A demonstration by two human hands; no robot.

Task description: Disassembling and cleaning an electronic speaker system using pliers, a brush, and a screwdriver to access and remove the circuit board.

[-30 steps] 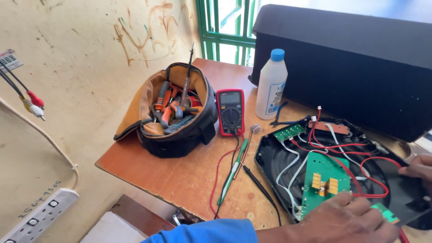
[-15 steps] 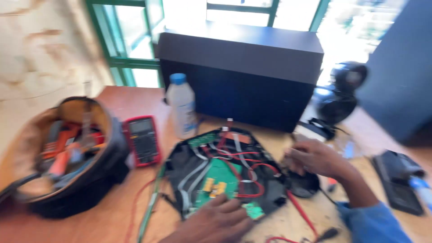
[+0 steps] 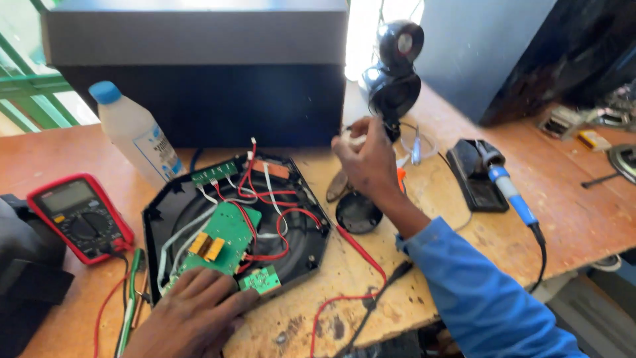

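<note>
left hand (image 3: pixel 192 311) lies flat, fingers spread, pinning the open black casing (image 3: pixel 169 219) near the green circuit board (image 3: pixel 222 238); right hand (image 3: pixel 368 159) pinches a small pale item, far right.

Bright backlit daylight, slight blur

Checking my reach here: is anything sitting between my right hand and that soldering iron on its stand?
Only a clear round dish lies on the wooden table between the right hand and the blue-handled soldering iron on its black stand.
</note>
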